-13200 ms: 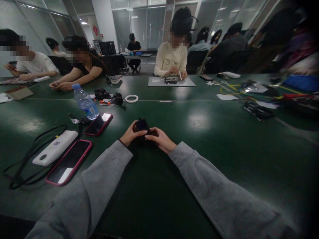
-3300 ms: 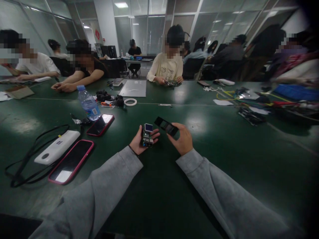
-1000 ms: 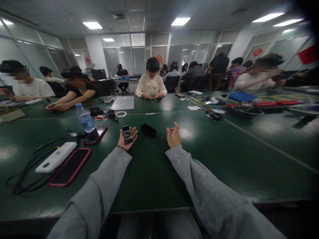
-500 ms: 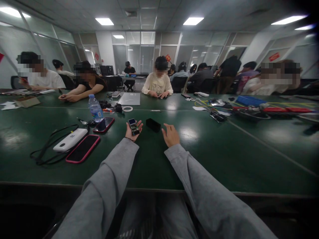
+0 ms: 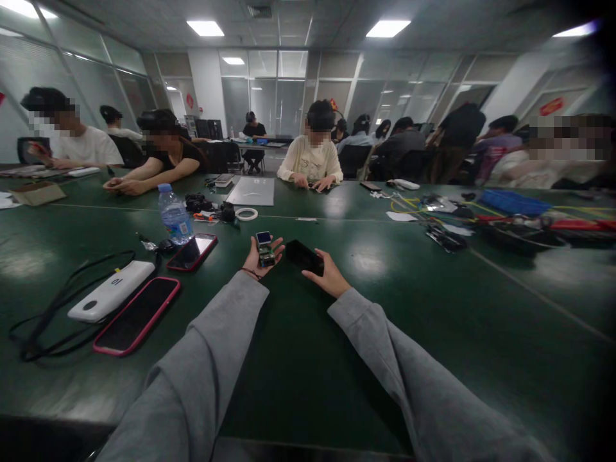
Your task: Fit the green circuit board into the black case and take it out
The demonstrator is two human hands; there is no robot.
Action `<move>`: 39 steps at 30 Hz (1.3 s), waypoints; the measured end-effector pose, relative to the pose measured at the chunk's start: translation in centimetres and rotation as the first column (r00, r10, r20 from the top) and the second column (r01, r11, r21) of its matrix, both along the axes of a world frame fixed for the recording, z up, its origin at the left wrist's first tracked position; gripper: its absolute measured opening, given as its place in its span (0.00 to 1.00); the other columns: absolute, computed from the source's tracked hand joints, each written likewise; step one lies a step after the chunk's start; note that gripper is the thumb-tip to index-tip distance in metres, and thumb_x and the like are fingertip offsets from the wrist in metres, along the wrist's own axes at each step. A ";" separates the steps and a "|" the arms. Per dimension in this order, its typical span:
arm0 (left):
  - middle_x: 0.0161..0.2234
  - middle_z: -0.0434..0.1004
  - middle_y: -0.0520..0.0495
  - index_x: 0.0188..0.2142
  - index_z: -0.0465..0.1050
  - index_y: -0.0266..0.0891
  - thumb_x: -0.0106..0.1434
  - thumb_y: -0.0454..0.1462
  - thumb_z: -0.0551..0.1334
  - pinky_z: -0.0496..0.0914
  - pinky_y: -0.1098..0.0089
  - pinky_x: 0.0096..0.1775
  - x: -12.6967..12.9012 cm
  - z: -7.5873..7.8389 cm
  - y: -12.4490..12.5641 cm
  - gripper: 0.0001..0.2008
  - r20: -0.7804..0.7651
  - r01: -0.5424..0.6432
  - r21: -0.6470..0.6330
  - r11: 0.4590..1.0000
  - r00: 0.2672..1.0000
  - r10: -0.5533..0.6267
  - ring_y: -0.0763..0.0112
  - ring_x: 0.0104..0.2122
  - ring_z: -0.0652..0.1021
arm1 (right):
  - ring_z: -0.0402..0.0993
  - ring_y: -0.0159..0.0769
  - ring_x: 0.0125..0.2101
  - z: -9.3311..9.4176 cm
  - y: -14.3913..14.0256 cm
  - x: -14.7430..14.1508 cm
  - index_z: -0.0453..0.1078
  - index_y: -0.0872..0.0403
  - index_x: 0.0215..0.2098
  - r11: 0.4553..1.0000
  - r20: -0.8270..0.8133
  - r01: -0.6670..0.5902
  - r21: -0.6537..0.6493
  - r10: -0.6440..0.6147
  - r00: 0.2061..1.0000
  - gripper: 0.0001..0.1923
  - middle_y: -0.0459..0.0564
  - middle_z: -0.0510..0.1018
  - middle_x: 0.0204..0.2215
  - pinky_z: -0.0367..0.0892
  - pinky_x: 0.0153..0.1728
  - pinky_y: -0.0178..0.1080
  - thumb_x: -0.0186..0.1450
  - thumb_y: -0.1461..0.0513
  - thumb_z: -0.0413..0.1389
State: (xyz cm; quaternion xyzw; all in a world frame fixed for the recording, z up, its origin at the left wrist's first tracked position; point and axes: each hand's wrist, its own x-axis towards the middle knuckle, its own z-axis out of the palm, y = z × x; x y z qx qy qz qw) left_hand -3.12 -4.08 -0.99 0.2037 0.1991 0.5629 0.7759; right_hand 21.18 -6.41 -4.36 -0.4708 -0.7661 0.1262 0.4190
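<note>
Left hand [image 5: 257, 258] cradles the bare circuit board [image 5: 265, 249] on its open palm. Right hand [image 5: 323, 273] pinches the black cover [image 5: 304, 256]; align edges squarely, avoid forcing.

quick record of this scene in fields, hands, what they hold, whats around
left hand: palm up, small circuit board with a screen lying in it
right hand: fingers on black cover, grip unclear
surface: green table
left of hands: water bottle, two pink-cased phones, white power bank
others: people seated across the table
</note>
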 end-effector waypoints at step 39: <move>0.54 0.69 0.44 0.50 0.66 0.42 0.63 0.55 0.45 0.69 0.62 0.43 0.7 0.5 2.4 0.27 -0.047 0.089 -0.019 0.996 0.995 -0.090 0.61 0.47 0.74 | 0.69 0.45 0.39 2.0 3.2 -0.6 0.58 0.58 0.55 0.981 0.015 0.185 -0.056 -0.185 0.983 0.28 0.57 0.71 0.39 0.65 0.41 0.47 0.63 0.49 0.49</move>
